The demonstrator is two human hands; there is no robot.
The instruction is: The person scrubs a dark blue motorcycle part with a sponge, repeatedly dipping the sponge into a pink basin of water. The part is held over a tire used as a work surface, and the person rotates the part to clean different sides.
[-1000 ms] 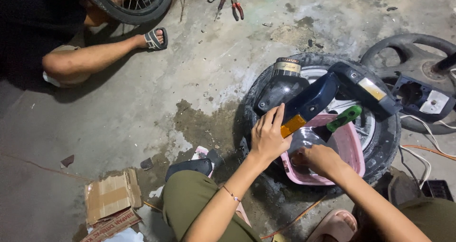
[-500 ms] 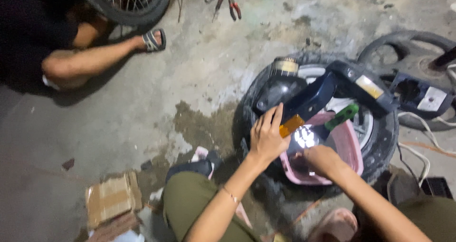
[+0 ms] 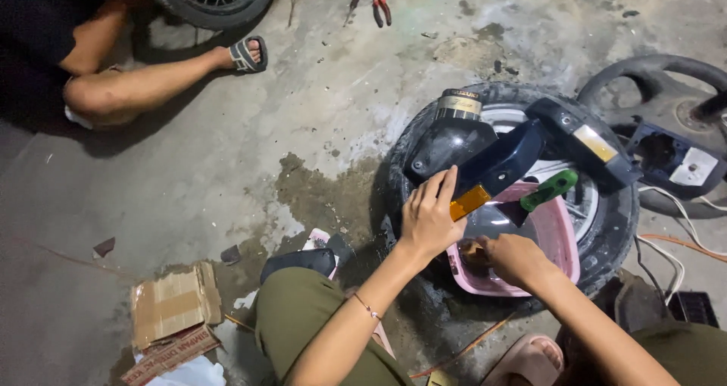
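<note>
Stained concrete floor (image 3: pixel 227 166) filled my head view, a tyre (image 3: pixel 613 227) lying flat on it. My left hand (image 3: pixel 428 218) pressed open-palmed on the dark blue fender (image 3: pixel 503 162) over the pink basin (image 3: pixel 556 238). My right hand (image 3: pixel 515 259) clutched a brown sponge (image 3: pixel 475 251) inside that basin.

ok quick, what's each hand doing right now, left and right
Left hand: open, fingers spread flat on the dark blue fender.
Right hand: closed on a small brown thing over the pink basin; what it is cannot be told.
</note>
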